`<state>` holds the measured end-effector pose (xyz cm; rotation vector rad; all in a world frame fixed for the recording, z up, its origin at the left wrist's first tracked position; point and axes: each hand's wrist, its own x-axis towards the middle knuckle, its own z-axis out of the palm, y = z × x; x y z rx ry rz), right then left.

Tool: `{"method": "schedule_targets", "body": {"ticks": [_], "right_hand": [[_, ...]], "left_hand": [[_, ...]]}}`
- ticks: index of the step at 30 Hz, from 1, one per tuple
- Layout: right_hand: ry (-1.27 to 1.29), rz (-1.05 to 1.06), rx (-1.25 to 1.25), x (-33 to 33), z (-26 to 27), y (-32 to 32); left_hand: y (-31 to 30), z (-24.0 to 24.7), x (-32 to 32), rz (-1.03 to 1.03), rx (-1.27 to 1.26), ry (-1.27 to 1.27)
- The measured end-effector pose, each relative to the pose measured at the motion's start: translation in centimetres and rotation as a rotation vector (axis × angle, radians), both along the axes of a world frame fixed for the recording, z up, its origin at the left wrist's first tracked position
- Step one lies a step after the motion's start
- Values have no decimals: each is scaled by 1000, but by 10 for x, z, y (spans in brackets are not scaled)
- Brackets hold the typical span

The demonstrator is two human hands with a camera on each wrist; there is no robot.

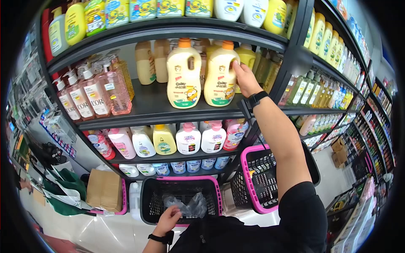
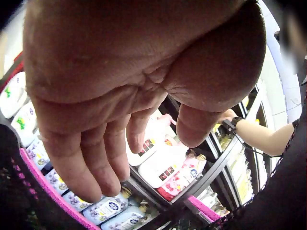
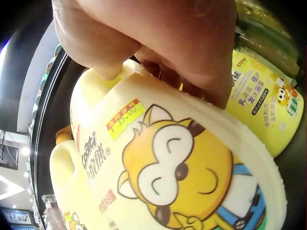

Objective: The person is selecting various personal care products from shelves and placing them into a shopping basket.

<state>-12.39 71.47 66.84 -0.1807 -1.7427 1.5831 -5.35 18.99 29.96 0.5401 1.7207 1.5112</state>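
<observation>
Cream bottle (image 1: 220,78) being gripped by right hand (image 1: 247,80), fingers curled; left hand (image 1: 168,219) loose; twin bottle (image 1: 182,78) perhaps being toppled if knocked sideways!

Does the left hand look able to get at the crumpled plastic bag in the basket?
Probably yes: the empty left hand hangs near the plastic bag, and the open-topped basket leaves the way free.

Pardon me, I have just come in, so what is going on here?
A person's right grip holds a cream plastic bottle with an orange cap at the front of a black shelf, beside a matching bottle. Whether the held one is lifted is unclear. The left grip holds nothing, hanging loosely above a black plastic basket with a pink rim.
</observation>
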Motion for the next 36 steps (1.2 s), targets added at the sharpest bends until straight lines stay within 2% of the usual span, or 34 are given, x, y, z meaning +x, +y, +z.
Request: {"method": "schedule_targets", "body": {"ticks": [3,6,10,13,15,17,19,23,24,29,31,33,35,36], "right_hand": [[-1,123,-1,-2,1,4],[-103,14,-19,4,8,4],[-101,19,-245,29,17,-4],[-111,137,-254,76,10,-21],[-136,204,-209,115,0,-43],[-173,210,-179,153,-16,-66],[-202,314,-162,188,-40,-81],[-255,428,-146,254,-78,-117],[-249,361,-59,269,-90,-117],[-353,590,-172,340,-88,-66],[-464,614,-20,365,-84,-43],[-581,616,-90,386,-86,-29],[-636,609,-78,396,-104,-11],[-709,586,-24,398,-116,-2]], "left_hand": [[-18,-8,4,67,-1,-35],[-18,1,0,95,-19,-17],[9,38,-14,101,9,69],[53,87,-26,52,85,166],[92,110,-28,20,232,205],[134,144,-18,13,340,264],[174,184,0,-88,486,380],[241,209,61,-259,682,113],[250,218,73,-315,724,22],[277,191,121,-427,555,138],[292,188,138,-438,498,256],[306,192,151,-489,417,346],[318,184,161,-528,258,419],[319,168,163,-513,215,541]]}}
